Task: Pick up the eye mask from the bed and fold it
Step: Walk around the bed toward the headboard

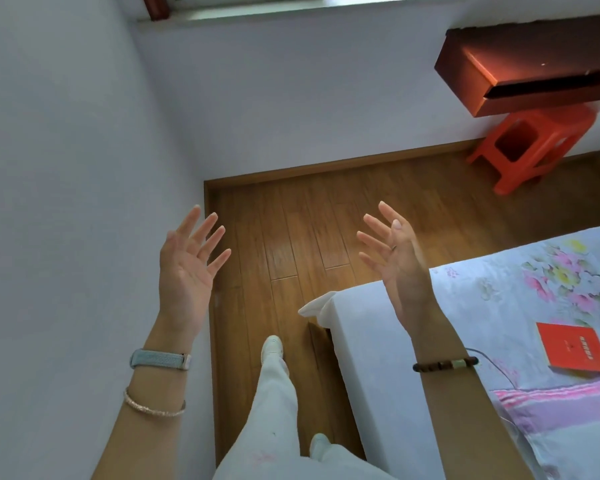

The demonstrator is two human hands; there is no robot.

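Note:
My left hand [187, 261] is raised over the wooden floor near the left wall, palm up, fingers spread, holding nothing. My right hand [395, 258] is raised at the same height above the bed's near corner, fingers apart and empty. The bed [371, 341] with a white sheet side and a floral cover lies at the right. No eye mask shows anywhere in this view.
A red booklet [574, 351] lies on the floral cover, with a thin cable [492, 365] beside it and a pink-striped pillow [568, 407] nearer me. An orange plastic stool [530, 147] stands under a dark red wall shelf [520, 74]. A white wall [66, 202] is close on my left.

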